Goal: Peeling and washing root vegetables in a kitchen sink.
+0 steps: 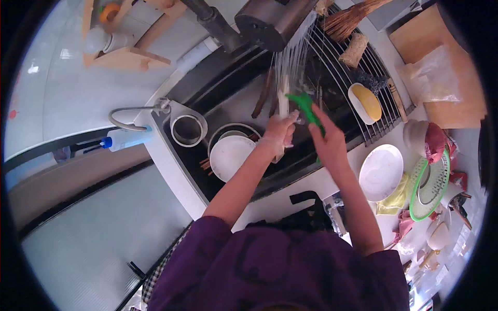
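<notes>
My left hand (278, 134) grips a long, pale, peeled root vegetable (284, 97) that points away from me over the black sink (233, 97). Something thin and whitish clings to that hand, maybe peel or film. In my right hand (330, 140) is a green peeler (305, 107), its head beside the root and close to touching it. Water (290, 62) sprays from the dark faucet head (264, 25) onto the root's far end. A brown, unpeeled root (264, 93) lies in the sink, with dark strips of peel scattered to the right.
Left in the sink, a white bowl (231, 157) rests on other dishes near a round strainer cup (187, 130). A roll-up rack (373, 105) holds a sponge in a white dish (365, 104), loofah pieces (354, 50) and a brush (346, 21). Rightward are a white plate (381, 173) and a green-rimmed basket (428, 186).
</notes>
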`<state>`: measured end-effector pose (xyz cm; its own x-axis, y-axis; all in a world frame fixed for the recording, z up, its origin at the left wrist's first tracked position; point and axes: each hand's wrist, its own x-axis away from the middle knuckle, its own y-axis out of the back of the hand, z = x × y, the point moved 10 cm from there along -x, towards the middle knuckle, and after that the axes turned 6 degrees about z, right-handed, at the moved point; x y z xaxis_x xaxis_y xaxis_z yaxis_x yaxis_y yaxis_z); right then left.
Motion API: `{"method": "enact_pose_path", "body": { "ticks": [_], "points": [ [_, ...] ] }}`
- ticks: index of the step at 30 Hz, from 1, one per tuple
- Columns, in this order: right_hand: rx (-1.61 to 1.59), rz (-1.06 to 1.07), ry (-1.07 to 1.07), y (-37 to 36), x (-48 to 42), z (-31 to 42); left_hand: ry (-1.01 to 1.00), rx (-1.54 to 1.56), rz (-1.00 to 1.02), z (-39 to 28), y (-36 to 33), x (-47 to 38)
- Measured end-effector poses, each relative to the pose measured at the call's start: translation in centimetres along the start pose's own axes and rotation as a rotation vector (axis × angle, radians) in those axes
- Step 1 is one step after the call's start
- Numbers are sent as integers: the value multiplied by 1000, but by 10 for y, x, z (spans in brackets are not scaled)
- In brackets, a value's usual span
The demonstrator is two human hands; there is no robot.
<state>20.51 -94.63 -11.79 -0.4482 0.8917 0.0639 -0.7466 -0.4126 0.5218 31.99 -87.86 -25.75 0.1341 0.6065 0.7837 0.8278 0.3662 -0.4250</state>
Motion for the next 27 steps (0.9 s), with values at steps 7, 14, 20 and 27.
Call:
{"method": "enact_pose_path", "body": {
  "ticks": [7,14,20,27],
  "points": [
    [389,14,-119,-22,-33,15,-633,-551,-277,-38,8,-7],
    [241,-125,48,4,-46,4,-370,-891,-553,-41,17,10],
    [353,82,-174,-23,-5,13,-402,-1220,-680,-58,8,32],
    [228,-94,-79,-18,-76,-44,-490,-1400,-734,-54,-3,36]
  ]
}}
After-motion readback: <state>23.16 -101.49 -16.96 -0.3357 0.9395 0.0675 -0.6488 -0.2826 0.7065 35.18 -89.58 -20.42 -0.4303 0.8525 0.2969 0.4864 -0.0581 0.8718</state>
